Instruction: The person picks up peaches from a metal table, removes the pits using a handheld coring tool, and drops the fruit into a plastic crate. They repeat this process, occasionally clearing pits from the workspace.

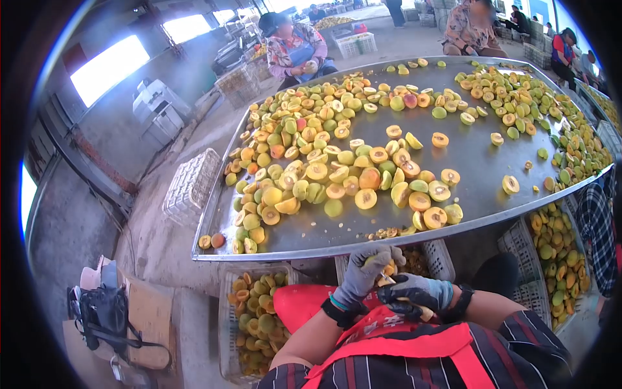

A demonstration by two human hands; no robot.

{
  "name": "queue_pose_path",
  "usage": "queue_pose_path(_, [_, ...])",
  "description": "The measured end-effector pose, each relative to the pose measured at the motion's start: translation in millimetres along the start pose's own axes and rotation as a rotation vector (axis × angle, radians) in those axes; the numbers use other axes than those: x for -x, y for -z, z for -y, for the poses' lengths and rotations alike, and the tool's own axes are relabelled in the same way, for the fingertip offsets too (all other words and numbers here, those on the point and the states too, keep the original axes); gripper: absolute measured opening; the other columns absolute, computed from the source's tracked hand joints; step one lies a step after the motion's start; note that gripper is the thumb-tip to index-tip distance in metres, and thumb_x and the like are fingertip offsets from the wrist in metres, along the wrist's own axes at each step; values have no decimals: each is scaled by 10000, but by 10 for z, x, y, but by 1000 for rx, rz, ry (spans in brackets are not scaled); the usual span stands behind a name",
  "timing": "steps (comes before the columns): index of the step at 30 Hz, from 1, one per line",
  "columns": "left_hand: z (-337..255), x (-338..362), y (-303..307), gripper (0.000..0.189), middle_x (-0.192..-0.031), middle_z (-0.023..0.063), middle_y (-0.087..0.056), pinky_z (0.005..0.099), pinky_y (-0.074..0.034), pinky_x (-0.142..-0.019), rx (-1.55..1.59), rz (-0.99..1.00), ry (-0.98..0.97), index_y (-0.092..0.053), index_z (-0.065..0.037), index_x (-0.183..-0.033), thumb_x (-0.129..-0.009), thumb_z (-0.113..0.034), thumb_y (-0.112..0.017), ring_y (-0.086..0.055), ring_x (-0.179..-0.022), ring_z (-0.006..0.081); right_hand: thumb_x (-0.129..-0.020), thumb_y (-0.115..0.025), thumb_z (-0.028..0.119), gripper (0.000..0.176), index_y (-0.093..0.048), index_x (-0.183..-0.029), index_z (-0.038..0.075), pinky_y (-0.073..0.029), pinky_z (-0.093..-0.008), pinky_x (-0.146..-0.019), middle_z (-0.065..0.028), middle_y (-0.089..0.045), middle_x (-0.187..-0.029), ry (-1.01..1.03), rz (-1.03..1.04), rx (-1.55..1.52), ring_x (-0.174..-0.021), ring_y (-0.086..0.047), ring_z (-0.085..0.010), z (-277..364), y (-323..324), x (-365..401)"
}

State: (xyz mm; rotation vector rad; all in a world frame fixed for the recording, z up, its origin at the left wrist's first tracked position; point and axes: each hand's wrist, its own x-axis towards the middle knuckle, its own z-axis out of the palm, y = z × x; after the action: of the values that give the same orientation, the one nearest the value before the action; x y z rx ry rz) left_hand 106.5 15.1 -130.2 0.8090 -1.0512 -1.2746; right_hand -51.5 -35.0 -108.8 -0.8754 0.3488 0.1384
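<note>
Two gloved hands [357, 280] [418, 293] with fruit [389, 268] and tool [424, 313], white-lettered apron [447, 342]

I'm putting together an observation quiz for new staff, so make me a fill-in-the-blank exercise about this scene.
The left hand and right hand are not bare but ____. The table has a shiny top made of ____. The camera wearer's apron is coloured ____. Compared with the tabletop, the fruit in crates sits ____.

Missing words: gloved; metal; red; lower.
</note>
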Motion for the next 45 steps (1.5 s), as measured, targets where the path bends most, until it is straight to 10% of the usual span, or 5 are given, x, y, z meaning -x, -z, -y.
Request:
queue_pose_path(7, [-63,67,221,299,-787,109,-585,313,-496,-552,509,-664,-140,-530,-42,-979,-909,-329,-482,-580,-593,202,-866,-539,239,175,-522,-817,72,-333,-240,-322,-26,-485,-547,61,61,25,-367,-435,-101,1,48,71])
queue_pose_path(11, [-645,638,911,228,-744,93,-621,297,-486,-557,-643,-721,63,-611,-21,-927,-843,-233,-596,-604,-612,187,-846,-545,386,339,-575,-903,54,-471,-355,-650,-118,-608,-743,-16,-229,1244,-674,-596,-230,-160,306,55])
queue_pose_path(28, [93,-1330,822,556,-1134,139,-572,341,-448,-876,-1782,119,431,-480,-44,-1227,-772,-328,-624,-555,-1057,250,-874,-541,373,316,-550,-919,61,-476,-382,-606,-117,-586,-719,105,-373,874,-626,-588,-249,-229,411,288])
queue_pose_path(31, [-57,-1015,644,319,-766,49,-604,208,-440,-455,-636,-199,424,-539,-69,-1097,-888,-308,-514,-525,-497,80,-858,-575,365,293,-553,-881,73,-426,-244,-389,-53,-552,-603,186,-475,158,-449,-510,-122,-203,495,240])
queue_pose_path(45, [41,-25,-13,480,-1105,116,-548,393,-476,-808,659,-224,217,-430,-59,-1233,-900,-404,-430,-565,-942,260,-812,-642,291,330,-529,-982,32,-489,-326,-591,-133,-614,-810,665,-713,499,-689,-612,-266,-71,340,-319])
